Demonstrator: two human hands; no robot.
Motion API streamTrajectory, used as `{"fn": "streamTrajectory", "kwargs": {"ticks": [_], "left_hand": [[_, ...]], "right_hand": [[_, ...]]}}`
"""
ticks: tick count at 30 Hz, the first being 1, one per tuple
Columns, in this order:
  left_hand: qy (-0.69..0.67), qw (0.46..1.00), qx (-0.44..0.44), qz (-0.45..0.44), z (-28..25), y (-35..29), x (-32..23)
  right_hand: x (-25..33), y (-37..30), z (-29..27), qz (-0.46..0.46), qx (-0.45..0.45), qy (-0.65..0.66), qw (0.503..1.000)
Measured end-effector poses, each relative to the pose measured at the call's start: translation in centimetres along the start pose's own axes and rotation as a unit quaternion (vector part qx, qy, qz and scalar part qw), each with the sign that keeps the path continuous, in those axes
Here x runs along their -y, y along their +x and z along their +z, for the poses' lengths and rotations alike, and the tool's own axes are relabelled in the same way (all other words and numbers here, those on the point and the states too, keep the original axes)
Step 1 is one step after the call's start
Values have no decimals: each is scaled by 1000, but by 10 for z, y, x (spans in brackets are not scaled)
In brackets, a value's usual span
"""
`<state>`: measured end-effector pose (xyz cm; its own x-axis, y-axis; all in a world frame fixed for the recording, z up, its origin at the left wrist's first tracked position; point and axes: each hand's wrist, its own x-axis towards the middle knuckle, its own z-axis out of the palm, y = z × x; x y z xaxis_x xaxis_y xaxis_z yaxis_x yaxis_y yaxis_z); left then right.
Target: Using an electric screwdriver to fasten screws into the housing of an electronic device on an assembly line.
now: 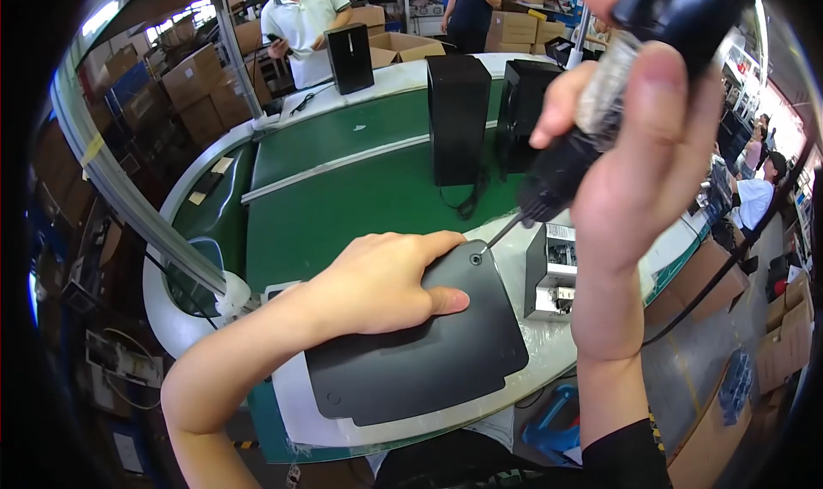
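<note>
A flat black panel (pixel 420 360) with rounded corners lies on the pale work surface before me. My left hand (pixel 386 283) rests on its upper part, thumb and fingers spread across it, holding nothing. My right hand (pixel 634 146) is wrapped round a black electric screwdriver (pixel 557 176) with clear tape on its body. Its thin bit slants down to the panel's upper right corner, beside a round screw hole (pixel 477 258). Whether the tip touches the panel I cannot tell. Just right of the panel sits an open metal box (pixel 553 270) with electronic parts inside.
Tall black cases (pixel 459 120) stand on the green conveyor (pixel 343 202) beyond my hands, and another black case (pixel 350 59) at the far rim. A metal post (pixel 154 206) rises at left. A black cable (pixel 729 275) hangs at right. Two people stand across the line.
</note>
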<state>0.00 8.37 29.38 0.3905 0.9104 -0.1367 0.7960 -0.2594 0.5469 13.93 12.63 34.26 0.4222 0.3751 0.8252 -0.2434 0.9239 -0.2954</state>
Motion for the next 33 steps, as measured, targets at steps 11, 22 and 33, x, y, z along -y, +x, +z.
{"fn": "streamTrajectory", "kwargs": {"ticks": [11, 22, 33], "left_hand": [[2, 1000, 10, -8, -2, 2, 3], [6, 999, -23, 38, 5, 2, 8], [89, 987, -85, 102, -8, -8, 22]], "right_hand": [[14, -5, -1, -26, 151, -135, 979], [-18, -11, -14, -45, 220, -12, 974], [-9, 11, -48, -87, 170, -22, 981]]}}
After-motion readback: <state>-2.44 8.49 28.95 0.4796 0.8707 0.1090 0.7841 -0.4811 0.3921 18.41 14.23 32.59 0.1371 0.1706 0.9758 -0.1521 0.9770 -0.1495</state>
